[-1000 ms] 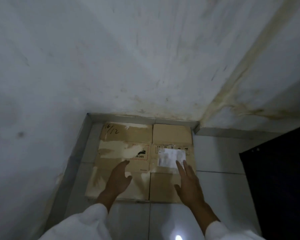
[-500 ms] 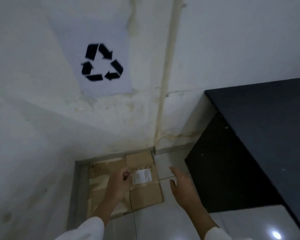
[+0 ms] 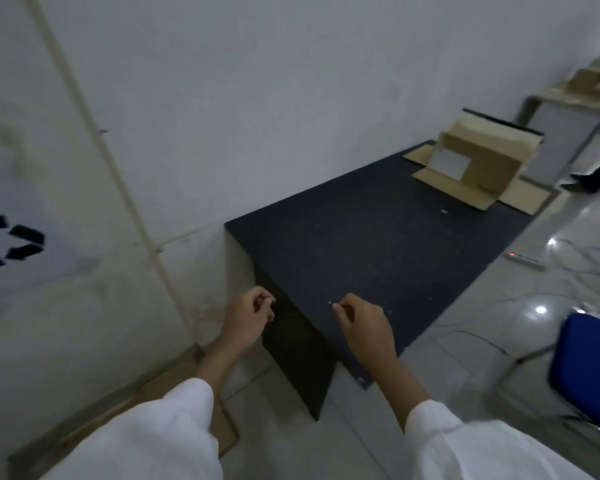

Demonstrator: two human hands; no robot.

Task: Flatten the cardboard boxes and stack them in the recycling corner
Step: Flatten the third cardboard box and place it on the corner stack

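A flattened cardboard box (image 3: pixel 174 382) lies on the floor in the corner at lower left, mostly hidden by my left sleeve. An upright, unfolded cardboard box (image 3: pixel 478 164) with a white label stands at the far end of the dark table (image 3: pixel 378 254). More cardboard (image 3: pixel 593 77) sits blurred on a shelf at top right. My left hand (image 3: pixel 248 318) and my right hand (image 3: pixel 364 323) hover near the table's near corner, fingers loosely curled, holding nothing.
A recycling sign (image 3: pixel 11 247) hangs on the white wall at left. A blue chair (image 3: pixel 586 372) stands at the right edge. Cables and a power strip (image 3: pixel 523 261) lie on the shiny floor. A person's legs (image 3: pixel 596 171) show at far right.
My hands have lifted off the flattened box in the corner. The view has swung up and to the right, from the floor corner to the dark table and its upright box.
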